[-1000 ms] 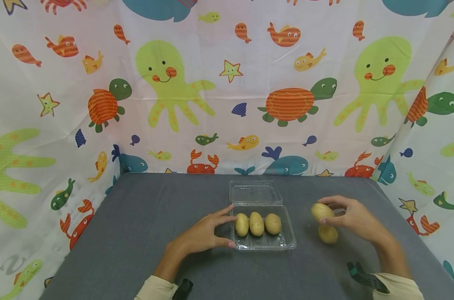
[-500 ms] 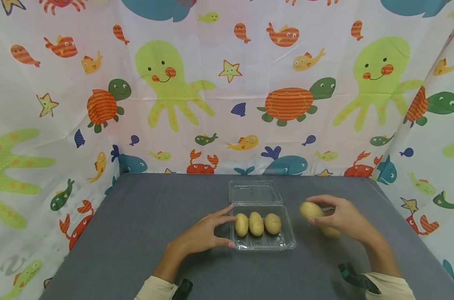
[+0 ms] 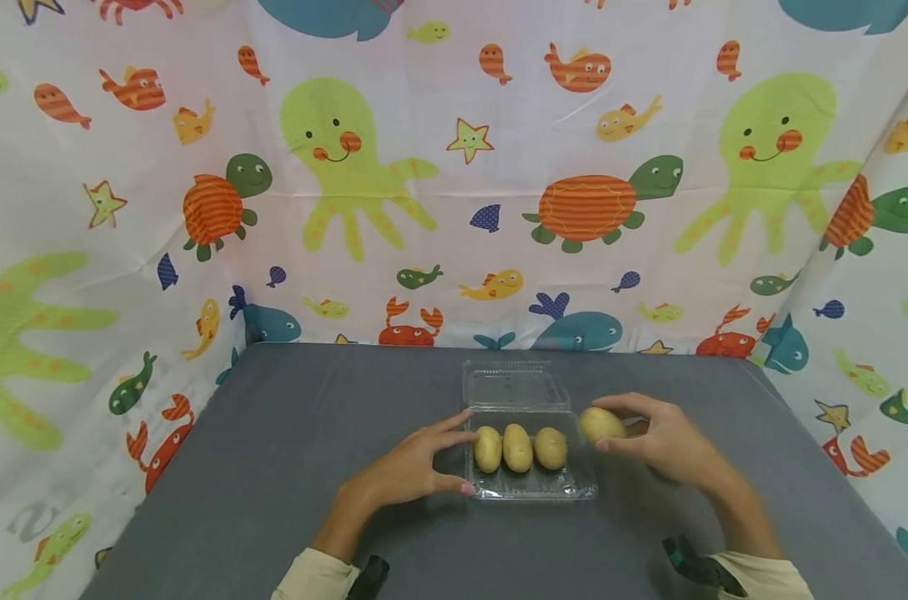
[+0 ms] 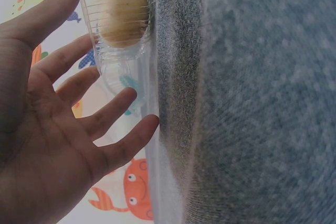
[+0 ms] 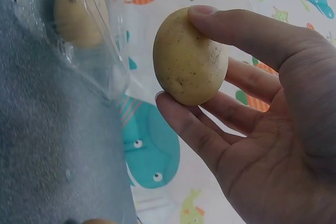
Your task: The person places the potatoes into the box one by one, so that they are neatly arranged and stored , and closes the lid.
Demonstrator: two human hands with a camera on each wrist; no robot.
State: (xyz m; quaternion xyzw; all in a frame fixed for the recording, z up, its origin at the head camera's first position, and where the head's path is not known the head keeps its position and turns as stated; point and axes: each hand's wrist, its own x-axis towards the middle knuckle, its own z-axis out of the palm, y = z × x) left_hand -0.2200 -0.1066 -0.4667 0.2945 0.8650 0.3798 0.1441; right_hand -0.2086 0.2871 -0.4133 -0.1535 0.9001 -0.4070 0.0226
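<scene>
Between thumb and fingers, my right hand (image 3: 667, 437) pinches a yellow potato (image 5: 186, 59), held up just beside the right rim of a clear plastic clamshell box (image 3: 575, 483). Three potatoes lie in a row in the box: a left one (image 3: 487, 450), a middle one (image 3: 517, 448) and a right one (image 3: 550, 449). My left hand (image 3: 401, 471) is at the box's left side, thumb and fingers spread, with fingertips against its edge. In the left wrist view the fingers (image 4: 123, 145) are extended and hold nothing.
The box's clear lid (image 3: 515, 385) lies folded back behind it. Part of another potato (image 5: 100, 221) peeks in at the bottom of the right wrist view. A grey tabletop (image 3: 311, 417) meets a sea-animal printed curtain (image 3: 454, 250) at the back and sides.
My right hand has carried its potato leftward to the box's right rim. The potato on the table has become hidden behind that hand in the head view. My left hand has stayed put.
</scene>
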